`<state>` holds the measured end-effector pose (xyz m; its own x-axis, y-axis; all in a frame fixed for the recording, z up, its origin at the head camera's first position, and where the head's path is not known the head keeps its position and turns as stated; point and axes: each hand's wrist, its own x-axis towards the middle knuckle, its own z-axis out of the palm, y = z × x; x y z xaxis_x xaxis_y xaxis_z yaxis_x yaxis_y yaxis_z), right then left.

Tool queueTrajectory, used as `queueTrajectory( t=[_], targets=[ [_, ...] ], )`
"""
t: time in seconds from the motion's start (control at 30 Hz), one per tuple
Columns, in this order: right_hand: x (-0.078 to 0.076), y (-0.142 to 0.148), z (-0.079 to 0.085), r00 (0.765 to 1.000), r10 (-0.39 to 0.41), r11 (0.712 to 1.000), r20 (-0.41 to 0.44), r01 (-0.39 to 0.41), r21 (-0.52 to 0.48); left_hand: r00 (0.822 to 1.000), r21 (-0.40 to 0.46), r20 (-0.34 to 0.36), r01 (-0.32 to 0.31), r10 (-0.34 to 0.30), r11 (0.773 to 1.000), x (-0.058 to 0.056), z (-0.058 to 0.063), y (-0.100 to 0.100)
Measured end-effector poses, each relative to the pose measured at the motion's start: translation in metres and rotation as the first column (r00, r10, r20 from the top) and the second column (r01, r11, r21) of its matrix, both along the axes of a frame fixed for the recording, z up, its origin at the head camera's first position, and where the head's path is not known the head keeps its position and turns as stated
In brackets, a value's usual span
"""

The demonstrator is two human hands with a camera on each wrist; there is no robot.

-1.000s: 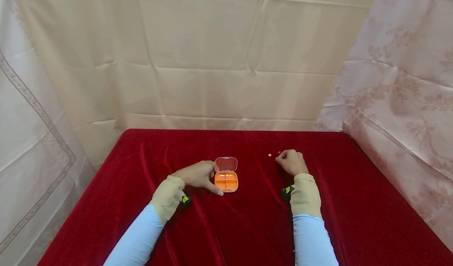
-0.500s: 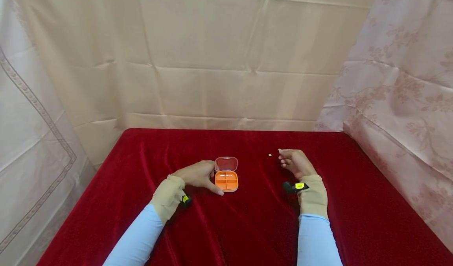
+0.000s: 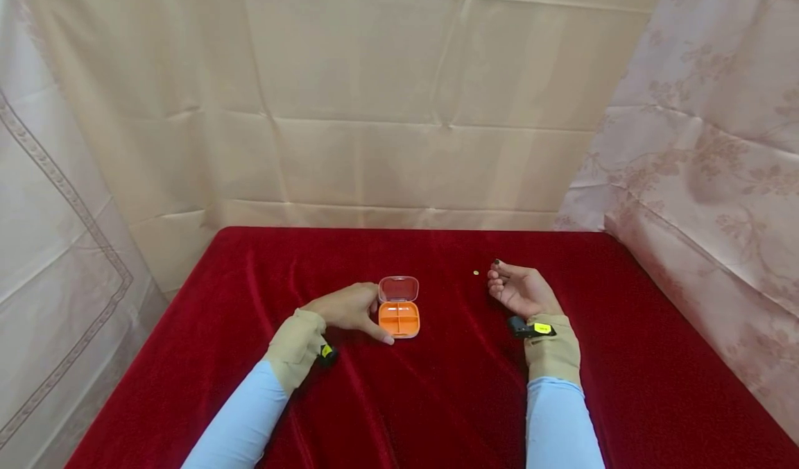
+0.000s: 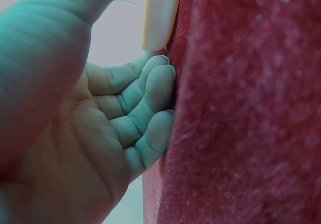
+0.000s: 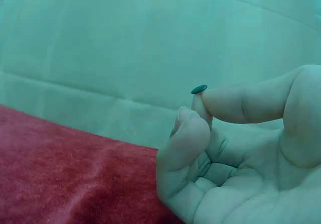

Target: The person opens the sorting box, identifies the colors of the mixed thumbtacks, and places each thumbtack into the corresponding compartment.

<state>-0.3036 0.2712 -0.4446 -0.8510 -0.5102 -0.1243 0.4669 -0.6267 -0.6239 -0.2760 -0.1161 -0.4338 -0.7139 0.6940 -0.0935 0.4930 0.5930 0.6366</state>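
An orange pill box (image 3: 399,320), split into several compartments, lies with its clear lid (image 3: 399,288) raised at the back. My left hand (image 3: 351,307) holds the box from its left side, thumb by the front corner and fingers by the rear one. In the left wrist view its bent fingers (image 4: 159,86) rest close to the red cloth, below the box's edge. My right hand (image 3: 523,291), turned palm up, pinches a small dark disc (image 5: 199,89) between thumb and a fingertip. Left of that hand, a tiny yellow round piece (image 3: 476,273) lies on the cloth.
Red velvet cloth (image 3: 437,393) covers the table, with a few creases. A beige curtain (image 3: 399,108) hangs behind the far edge, and a floral curtain (image 3: 705,143) stands at the right.
My right hand has lifted slightly and rolled palm up, bringing the small dark disc into sight. A pink dot seen earlier beside it is out of sight. The left hand and pill box stay put.
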Motion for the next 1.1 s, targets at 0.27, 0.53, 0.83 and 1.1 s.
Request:
queueTrajectory(
  t=[0.27,0.53,0.83,1.1],
  targets=[
    [0.001,0.001,0.001,1.0,0.008,1.0,0.015,-0.008,0.006,1.0,-0.017,-0.015,-0.004,0.004,1.0,0.001,0.003,0.001],
    [-0.001,-0.006,0.005,0.987,-0.11,0.9,-0.113,0.147,0.409,1.0,-0.008,-0.011,-0.003,0.002,1.0,0.0,0.001,0.0],
    [0.003,-0.012,0.014,0.955,-0.127,0.711,-0.27,0.277,0.646,1.0,0.006,-0.001,0.001,-0.001,1.0,0.001,0.002,0.0],
    [0.002,-0.019,0.019,0.898,-0.018,0.522,-0.44,0.383,0.762,1.0,0.007,-0.007,0.014,-0.014,1.0,0.0,0.001,0.001]
  ],
)
